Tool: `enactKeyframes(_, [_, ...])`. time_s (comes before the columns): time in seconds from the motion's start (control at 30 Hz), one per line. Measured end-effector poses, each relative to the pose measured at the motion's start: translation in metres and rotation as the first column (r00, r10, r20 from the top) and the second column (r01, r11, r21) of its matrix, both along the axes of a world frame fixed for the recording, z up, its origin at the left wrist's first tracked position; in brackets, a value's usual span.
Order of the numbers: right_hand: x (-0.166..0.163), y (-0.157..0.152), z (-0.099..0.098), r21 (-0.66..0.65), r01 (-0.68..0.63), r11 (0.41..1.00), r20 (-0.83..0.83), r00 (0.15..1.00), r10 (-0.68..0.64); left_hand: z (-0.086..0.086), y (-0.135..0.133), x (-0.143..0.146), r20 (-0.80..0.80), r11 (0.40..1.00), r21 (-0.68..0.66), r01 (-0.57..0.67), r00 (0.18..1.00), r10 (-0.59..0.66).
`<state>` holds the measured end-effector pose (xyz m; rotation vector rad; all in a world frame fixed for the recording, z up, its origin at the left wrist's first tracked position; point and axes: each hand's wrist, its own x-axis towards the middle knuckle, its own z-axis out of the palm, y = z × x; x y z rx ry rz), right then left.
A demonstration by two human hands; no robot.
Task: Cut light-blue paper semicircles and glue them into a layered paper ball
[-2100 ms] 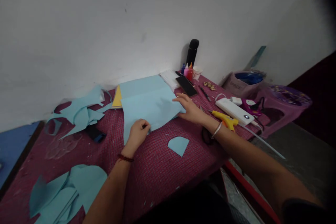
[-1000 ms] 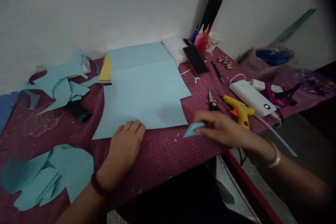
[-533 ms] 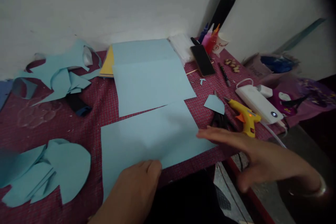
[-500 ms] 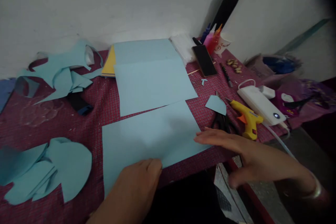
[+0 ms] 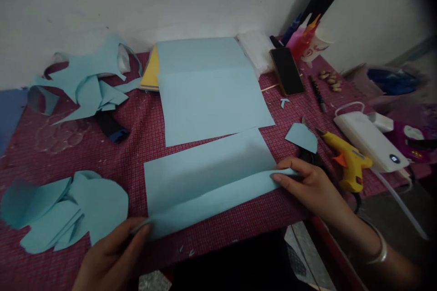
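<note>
Looks like a fold-over step imo, with the left hand [image 5: 111, 250] and right hand [image 5: 312, 186] each pinching one end of the blue sheet [image 5: 211, 168] between them, so next probably calls for level grips.

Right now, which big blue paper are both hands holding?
The front blue paper, nearest the person: the left hand and right hand pinch its raised near edge. No hand touches the back blue paper.

No legible text, blurred print on cup [image 5: 316, 47]
</note>
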<state>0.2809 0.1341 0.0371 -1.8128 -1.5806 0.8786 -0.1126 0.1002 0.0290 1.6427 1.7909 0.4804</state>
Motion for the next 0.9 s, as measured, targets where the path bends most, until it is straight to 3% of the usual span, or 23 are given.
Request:
enactKeyframes(0.07, [-0.004,0.000,-0.003,0.025,-0.004,1.000,0.096,0.995,0.001,0.002,0.000,0.015,-0.041,0.991,0.005,-0.134,0.990,0.134])
enactKeyframes(0.13, [-0.008,0.000,-0.006,0.028,-0.030,0.999,0.178,0.984,0.025,0.005,0.003,0.027,-0.108,0.983,0.016,-0.184,0.977,0.184])
enactKeyframes(0.33, [-0.014,-0.008,-0.021,0.105,0.008,0.994,0.343,0.938,-0.044,0.001,0.006,0.036,-0.294,0.988,0.064,-0.144,0.943,0.156])
enactKeyframes(0.57, [-0.019,-0.013,-0.025,0.125,0.051,0.991,0.407,0.908,-0.098,-0.011,0.005,0.048,-0.440,0.978,0.173,-0.112,0.880,0.178])
enactKeyframes(0.9, [-0.016,-0.004,-0.030,0.127,0.037,0.991,0.453,0.887,-0.091,-0.009,0.012,0.057,-0.591,0.990,0.129,-0.066,0.796,0.130])
